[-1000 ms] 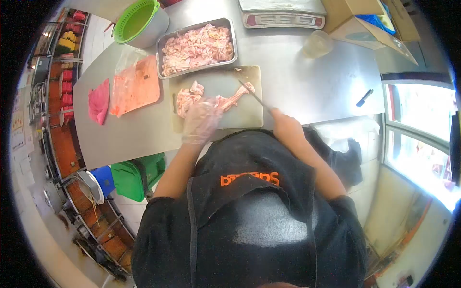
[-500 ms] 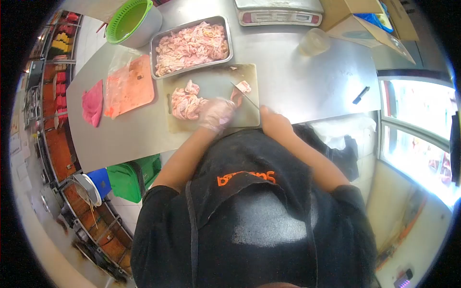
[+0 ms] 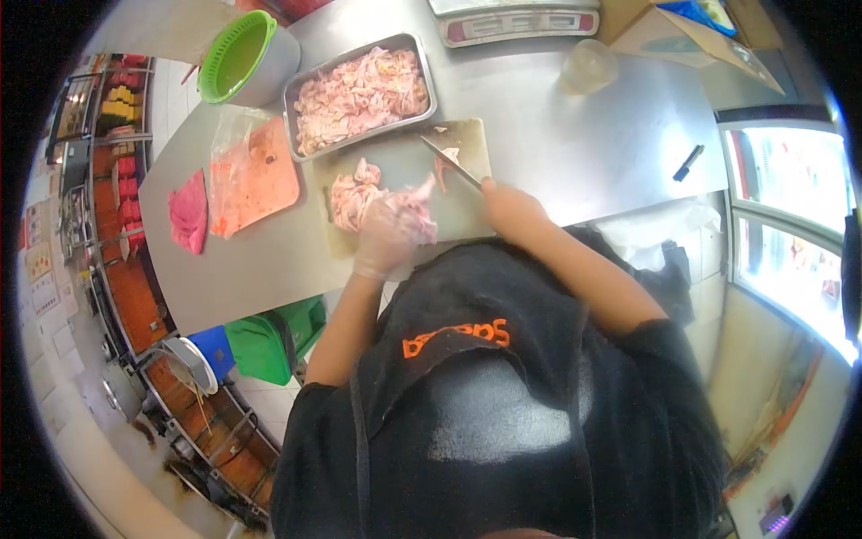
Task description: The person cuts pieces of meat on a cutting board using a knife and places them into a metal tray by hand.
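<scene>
Meat (image 3: 352, 201) seemingly under left hand (image 3: 388, 237).

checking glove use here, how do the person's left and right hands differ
The left hand wears a clear glove; the right hand looks bare. The left hand is on the meat, while the right hand grips a knife. Both are at the cutting board.

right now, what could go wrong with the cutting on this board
The left hand, in a clear glove at the pale meat, is close to the knife, so a slip might nick it. The meat also looks soft and loosely bunched, so it could slide on the cutting board mid-cut.
</scene>
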`<state>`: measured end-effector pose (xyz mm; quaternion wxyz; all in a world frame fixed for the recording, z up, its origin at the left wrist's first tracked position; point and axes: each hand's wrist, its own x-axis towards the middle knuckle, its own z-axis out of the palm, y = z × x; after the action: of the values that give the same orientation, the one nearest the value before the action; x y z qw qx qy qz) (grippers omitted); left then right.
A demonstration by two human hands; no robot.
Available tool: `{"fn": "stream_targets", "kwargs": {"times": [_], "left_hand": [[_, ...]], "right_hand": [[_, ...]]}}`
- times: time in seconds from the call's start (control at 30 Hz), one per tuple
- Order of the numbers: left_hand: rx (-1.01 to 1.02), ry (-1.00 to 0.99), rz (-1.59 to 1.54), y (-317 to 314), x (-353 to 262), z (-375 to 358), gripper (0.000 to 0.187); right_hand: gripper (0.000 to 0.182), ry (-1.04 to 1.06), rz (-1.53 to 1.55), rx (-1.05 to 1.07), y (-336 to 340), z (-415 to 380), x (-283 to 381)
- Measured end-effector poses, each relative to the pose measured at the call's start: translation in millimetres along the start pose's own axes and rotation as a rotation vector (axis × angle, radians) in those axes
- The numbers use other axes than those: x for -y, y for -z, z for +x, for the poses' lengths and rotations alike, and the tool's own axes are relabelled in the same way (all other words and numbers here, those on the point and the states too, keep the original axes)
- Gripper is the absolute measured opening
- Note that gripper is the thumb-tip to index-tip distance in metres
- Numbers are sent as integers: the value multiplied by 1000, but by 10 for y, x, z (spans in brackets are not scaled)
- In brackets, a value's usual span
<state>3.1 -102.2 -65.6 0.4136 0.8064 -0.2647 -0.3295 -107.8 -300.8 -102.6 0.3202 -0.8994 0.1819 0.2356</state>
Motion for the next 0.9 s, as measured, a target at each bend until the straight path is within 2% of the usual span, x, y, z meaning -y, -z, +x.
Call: {"fn": "stream_targets", "kwargs": {"times": [0.03, 0.1, 0.17, 0.2, 0.27, 0.3, 0.37, 0.4, 0.47, 0.5, 0.57, 0.6, 0.67, 0.8, 0.87, 0.9], "left_hand": [[-75, -62, -221, 26, -57, 18, 31], [-153, -122, -444, 59, 35, 100, 35], [-173, -26, -306, 133, 337, 235, 35], [-177, -25, -306, 157, 300, 281, 35], [74, 297, 618, 199, 214, 342, 32], [73, 294, 619, 169, 169, 306, 32], [-97, 180, 850, 73, 66, 243, 31], [-95, 170, 854, 52, 95, 275, 31], [-346, -366, 825, -1, 207, 339, 29], [-340, -373, 825, -34, 161, 424, 29], [-91, -320, 885, -164, 25, 719, 25], [-90, -326, 881, -233, 48, 842, 25], [30, -146, 582, -336, 137, 1031, 24], [146, -5, 513, -216, 45, 1086, 20], [-46, 39, 112, 17, 89, 1119, 14], [-81, -116, -58, 153, 46, 1125, 12]], "right_hand": [[20, 2, 4, 0, -2, -46, -50], [21, -13, -3, -12, 30, -139, -112], [21, -25, -12, -26, 115, -227, -99], [22, -97, -12, -1, 186, -276, -64], [22, -168, -12, 22, 219, -334, -67], [23, -181, 1, -5, 227, -364, -98], [23, -201, 20, -45, 246, -422, -186], [22, -176, 64, -92, 235, -450, -238], [21, -157, 116, -147, 209, -472, -294], [21, -165, 120, -153, 194, -488, -310], [21, -179, 121, -162, 137, -517, -354], [20, -171, 116, -177, 81, -514, -388], [19, -162, 107, -198, 15, -506, -436], [19, -125, 151, -224, -8, -575, -451], [19, -135, 158, -218, 28, -612, -432], [21, -153, 153, -205, 60, -625, -422]]}}
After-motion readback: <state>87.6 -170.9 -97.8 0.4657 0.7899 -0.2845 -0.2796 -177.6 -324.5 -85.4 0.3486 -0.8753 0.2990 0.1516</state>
